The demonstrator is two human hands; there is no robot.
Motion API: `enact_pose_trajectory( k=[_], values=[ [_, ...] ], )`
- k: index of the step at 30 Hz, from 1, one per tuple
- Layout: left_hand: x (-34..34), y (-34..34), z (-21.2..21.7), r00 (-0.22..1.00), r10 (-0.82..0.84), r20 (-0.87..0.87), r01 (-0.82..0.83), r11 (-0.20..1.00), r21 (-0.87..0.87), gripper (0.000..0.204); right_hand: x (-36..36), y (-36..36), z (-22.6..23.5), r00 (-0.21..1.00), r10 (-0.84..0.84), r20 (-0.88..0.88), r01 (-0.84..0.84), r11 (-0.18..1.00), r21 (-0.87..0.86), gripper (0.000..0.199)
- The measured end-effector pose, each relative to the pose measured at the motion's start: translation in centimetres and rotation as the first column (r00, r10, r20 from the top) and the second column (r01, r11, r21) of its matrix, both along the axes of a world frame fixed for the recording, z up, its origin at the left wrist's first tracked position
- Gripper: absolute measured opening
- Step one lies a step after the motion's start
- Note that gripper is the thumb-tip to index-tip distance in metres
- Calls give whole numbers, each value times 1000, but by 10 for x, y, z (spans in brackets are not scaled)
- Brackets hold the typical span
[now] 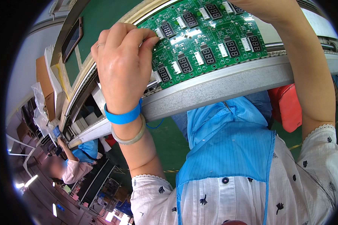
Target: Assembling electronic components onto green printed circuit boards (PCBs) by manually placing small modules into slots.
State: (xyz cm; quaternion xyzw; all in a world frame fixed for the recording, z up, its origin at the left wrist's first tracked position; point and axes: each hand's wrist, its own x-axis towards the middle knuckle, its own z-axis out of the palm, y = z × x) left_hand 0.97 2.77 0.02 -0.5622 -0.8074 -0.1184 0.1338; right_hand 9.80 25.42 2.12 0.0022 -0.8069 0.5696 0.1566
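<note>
A green circuit board panel [199, 39] lies across the metal rails in front of me. It carries rows of black seven-segment displays [208, 55] and white pin connectors [198, 58]. My left hand [122, 60] is over the panel's left end, thumb and forefinger pinched together at the board beside a white connector. Whatever sits between those fingertips is too small or hidden to make out. At the upper right, my right hand [264, 9] reaches over the panel's far edge; its fingers are cut off by the top of the picture.
A grey metal rail [221, 84] runs along the near side of the panel. Beyond my left hand, a dark flat device [72, 39] lies on a green surface. A red stool [287, 107] is below on the right. Another person [69, 165] works farther down the line at left.
</note>
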Motion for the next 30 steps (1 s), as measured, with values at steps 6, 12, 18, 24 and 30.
enact_pose_trajectory(
  k=[6,12,18,24,30],
  values=[
    [-3,0,-2,999,-30,20,30,1000,7,10,-1,0,0,1000,-2,17,2,1000,21,17],
    [-5,1,-4,998,-37,47,35,999,39,8,-1,1,0,1000,-6,-16,6,1000,18,17],
    [-4,1,-1,999,-34,23,34,999,9,11,-2,1,1,1000,-12,11,12,1000,25,18],
    [-5,-1,-3,996,-17,82,12,998,64,10,0,0,-1,1000,-5,-17,5,999,38,18],
    [-2,-1,-1,996,7,86,-11,999,45,9,0,1,-1,1000,-6,-4,6,999,37,19]
  ],
)
